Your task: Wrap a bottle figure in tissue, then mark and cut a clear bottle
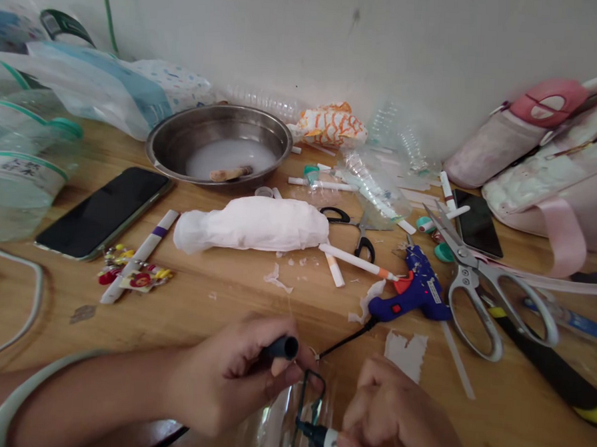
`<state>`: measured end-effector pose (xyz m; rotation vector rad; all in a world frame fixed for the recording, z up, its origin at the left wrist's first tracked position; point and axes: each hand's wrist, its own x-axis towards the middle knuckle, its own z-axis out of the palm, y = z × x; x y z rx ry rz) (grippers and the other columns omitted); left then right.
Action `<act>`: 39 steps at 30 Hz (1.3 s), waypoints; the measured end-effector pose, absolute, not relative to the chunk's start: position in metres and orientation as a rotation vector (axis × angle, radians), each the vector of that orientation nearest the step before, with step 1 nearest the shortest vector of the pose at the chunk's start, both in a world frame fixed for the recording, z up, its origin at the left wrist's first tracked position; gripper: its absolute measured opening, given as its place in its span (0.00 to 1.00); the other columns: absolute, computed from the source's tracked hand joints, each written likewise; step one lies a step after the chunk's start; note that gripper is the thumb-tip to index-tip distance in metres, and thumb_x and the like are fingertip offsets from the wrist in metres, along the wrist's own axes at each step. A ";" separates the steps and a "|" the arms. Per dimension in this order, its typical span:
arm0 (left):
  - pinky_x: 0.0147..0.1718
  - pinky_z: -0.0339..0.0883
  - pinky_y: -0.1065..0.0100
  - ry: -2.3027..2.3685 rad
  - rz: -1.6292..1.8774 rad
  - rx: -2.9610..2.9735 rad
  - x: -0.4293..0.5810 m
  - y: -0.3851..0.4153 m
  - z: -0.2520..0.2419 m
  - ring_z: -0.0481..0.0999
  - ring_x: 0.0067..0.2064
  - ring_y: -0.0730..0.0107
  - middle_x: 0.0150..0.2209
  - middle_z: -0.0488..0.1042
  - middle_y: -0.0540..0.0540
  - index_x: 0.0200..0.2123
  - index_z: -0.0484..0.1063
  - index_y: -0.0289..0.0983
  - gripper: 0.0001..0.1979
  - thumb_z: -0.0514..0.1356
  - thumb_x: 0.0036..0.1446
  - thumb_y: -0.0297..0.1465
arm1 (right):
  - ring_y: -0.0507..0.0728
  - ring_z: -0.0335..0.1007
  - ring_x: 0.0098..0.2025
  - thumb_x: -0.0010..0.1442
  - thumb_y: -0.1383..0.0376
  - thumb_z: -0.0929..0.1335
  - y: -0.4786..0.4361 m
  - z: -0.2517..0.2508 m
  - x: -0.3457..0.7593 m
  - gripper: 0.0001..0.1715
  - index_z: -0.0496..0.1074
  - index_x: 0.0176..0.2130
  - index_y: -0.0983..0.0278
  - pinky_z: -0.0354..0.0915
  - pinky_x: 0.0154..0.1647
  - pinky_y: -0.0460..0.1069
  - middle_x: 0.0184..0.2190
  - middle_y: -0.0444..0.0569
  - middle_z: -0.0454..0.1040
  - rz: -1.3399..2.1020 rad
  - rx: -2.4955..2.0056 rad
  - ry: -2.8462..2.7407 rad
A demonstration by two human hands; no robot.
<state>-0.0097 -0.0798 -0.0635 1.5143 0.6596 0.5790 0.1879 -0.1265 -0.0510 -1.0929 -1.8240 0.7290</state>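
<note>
My right hand (pixel 393 415) grips a dark marker (pixel 331 445), its tip touching a clear plastic bottle (pixel 272 429) at the bottom of the view. Dark green lines form an outline on the plastic. Tucked in my left hand (pixel 240 374) is the black marker cap (pixel 282 347), its hollow end facing me, while the fingertips rest against the bottle's top. Beyond my hands lies a bottle-shaped form wrapped in white (pixel 258 225). A blue glue gun (pixel 418 290) sits on the table past my right hand, its cord running towards the bottle. The bottle's lower end is out of view.
A metal bowl (pixel 155 150) of whitish liquid holds a brush (pixel 230 174). Large scissors (pixel 469 259), a black-and-yellow tool (pixel 546 363) and a phone (pixel 478 223) lie right. Left are another phone (pixel 106 207), a beaded stick (pixel 141 255) and plastic bottles (pixel 21 169).
</note>
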 end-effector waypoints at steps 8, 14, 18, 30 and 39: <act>0.26 0.66 0.72 0.686 0.579 1.482 -0.010 -0.081 -0.064 0.76 0.30 0.69 0.33 0.80 0.37 0.31 0.66 0.36 0.10 0.52 0.65 0.33 | 0.46 0.60 0.14 0.58 0.71 0.65 -0.118 -0.056 0.203 0.17 0.62 0.20 0.59 0.58 0.17 0.43 0.13 0.35 0.69 0.918 -0.897 -2.063; 0.26 0.65 0.72 0.659 0.572 1.452 -0.010 -0.081 -0.064 0.75 0.31 0.70 0.33 0.79 0.39 0.32 0.65 0.37 0.12 0.51 0.65 0.36 | 0.46 0.56 0.11 0.62 0.68 0.62 -0.121 -0.062 0.200 0.22 0.62 0.17 0.59 0.57 0.13 0.43 0.10 0.36 0.65 1.047 -0.993 -1.926; 0.25 0.63 0.74 0.692 0.569 1.492 -0.010 -0.078 -0.061 0.73 0.29 0.72 0.32 0.78 0.39 0.30 0.64 0.37 0.12 0.52 0.65 0.37 | 0.45 0.51 0.09 0.62 0.66 0.65 -0.126 -0.068 0.194 0.25 0.55 0.16 0.60 0.50 0.08 0.40 0.09 0.35 0.59 1.074 -1.038 -1.844; 0.27 0.66 0.73 0.682 0.613 1.451 -0.010 -0.080 -0.061 0.74 0.31 0.71 0.30 0.77 0.43 0.31 0.67 0.36 0.10 0.54 0.64 0.34 | 0.45 0.51 0.09 0.63 0.66 0.63 -0.130 -0.066 0.192 0.23 0.58 0.17 0.59 0.52 0.09 0.39 0.09 0.35 0.59 1.158 -1.033 -1.736; 0.26 0.65 0.74 0.683 0.603 1.457 -0.010 -0.080 -0.061 0.73 0.29 0.72 0.32 0.78 0.42 0.30 0.67 0.36 0.11 0.54 0.64 0.34 | 0.46 0.57 0.12 0.60 0.70 0.61 -0.127 -0.070 0.196 0.20 0.60 0.18 0.59 0.52 0.11 0.43 0.10 0.36 0.66 0.916 -0.907 -2.111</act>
